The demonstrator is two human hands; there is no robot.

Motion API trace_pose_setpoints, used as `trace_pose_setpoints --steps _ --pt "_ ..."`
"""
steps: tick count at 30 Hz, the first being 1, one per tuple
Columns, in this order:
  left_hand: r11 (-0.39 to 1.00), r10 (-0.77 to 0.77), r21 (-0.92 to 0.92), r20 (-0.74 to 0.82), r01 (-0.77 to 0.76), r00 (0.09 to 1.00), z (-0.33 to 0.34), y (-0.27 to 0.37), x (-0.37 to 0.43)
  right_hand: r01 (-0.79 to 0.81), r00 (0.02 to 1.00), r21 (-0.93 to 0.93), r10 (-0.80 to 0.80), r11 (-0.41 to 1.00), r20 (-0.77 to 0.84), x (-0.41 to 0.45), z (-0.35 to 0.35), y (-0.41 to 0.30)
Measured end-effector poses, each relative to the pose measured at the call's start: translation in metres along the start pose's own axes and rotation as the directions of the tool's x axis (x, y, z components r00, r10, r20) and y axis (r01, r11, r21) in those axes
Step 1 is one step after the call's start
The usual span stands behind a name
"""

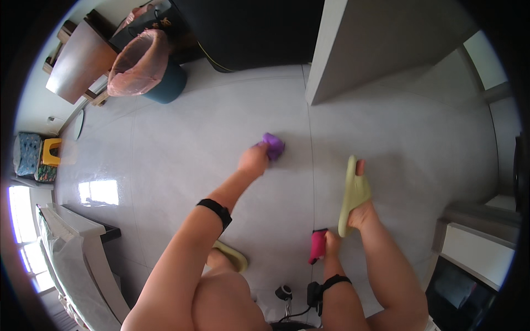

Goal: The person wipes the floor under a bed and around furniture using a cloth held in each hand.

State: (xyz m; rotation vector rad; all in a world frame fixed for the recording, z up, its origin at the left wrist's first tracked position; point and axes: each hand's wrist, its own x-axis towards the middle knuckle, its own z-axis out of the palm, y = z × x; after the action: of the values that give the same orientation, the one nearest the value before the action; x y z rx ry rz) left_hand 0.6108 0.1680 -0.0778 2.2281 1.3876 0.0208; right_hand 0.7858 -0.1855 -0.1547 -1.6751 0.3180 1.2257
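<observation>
My left hand [254, 158] reaches out low over the grey tiled floor, its fingers closed around a crumpled purple cloth-like item [274, 145]. Whether that item rests on the tiles or hangs just above them, I cannot tell. Close to my right foot, my right hand [332, 243] grips a bright pink item with black ends [318, 246]; its exact kind is unclear. A black strap circles each forearm. My feet wear pale green slippers, the right slipper [355, 196] beside my right hand and the left slipper [234, 256] partly hidden by my leg.
A teal bin [172, 85] with a pink liner stands at the upper left near a dark panel [256, 33]. A grey partition [329, 53] juts in from the top. A bed [89, 269] is at lower left, a yellow stool [51, 152] beyond it. A dark-fronted cabinet [457, 289] is at lower right.
</observation>
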Motion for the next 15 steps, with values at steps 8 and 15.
trace_pose_setpoints --steps 8,15 --pt "0.996 0.003 -0.083 -0.097 -0.011 0.995 0.020 -0.011 -0.028 0.168 0.983 -0.073 -0.173 0.983 -0.067 0.010 0.011 0.002" --pt "0.775 -0.165 -0.630 -0.123 0.051 0.979 -0.052 -0.061 -0.036 0.239 0.968 -0.140 -0.247 0.961 -0.042 0.038 -0.001 0.028"
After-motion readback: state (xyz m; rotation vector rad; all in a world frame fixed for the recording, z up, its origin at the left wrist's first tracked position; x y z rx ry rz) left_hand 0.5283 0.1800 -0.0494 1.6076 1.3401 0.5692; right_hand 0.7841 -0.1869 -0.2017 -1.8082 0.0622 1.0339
